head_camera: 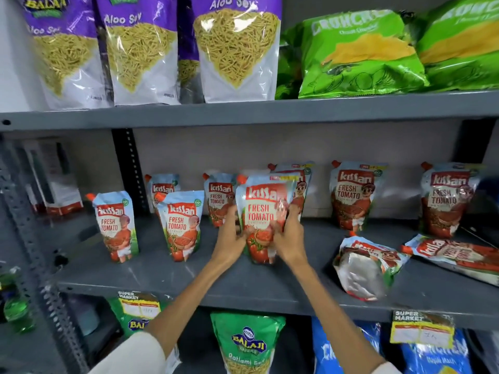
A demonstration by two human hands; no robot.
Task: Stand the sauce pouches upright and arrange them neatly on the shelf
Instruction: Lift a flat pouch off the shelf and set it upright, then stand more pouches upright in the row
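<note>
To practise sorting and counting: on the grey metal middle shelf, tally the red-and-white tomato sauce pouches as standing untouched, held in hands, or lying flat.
Red-and-white plastic sauce pouches standing untouched: 7
Held pouch, upright between the left hand and the right hand: 1
Pouches lying flat: 2
Total: 10

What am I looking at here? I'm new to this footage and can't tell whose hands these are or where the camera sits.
There is no machine: a person wears a camera on the head, looking forward and down at a shop shelf. The left hand and right hand grip one tomato sauce pouch from both sides, upright at the shelf's middle. Other pouches stand around it, such as one far left. Two lie toppled at the right: a crumpled one and a flat one.
</note>
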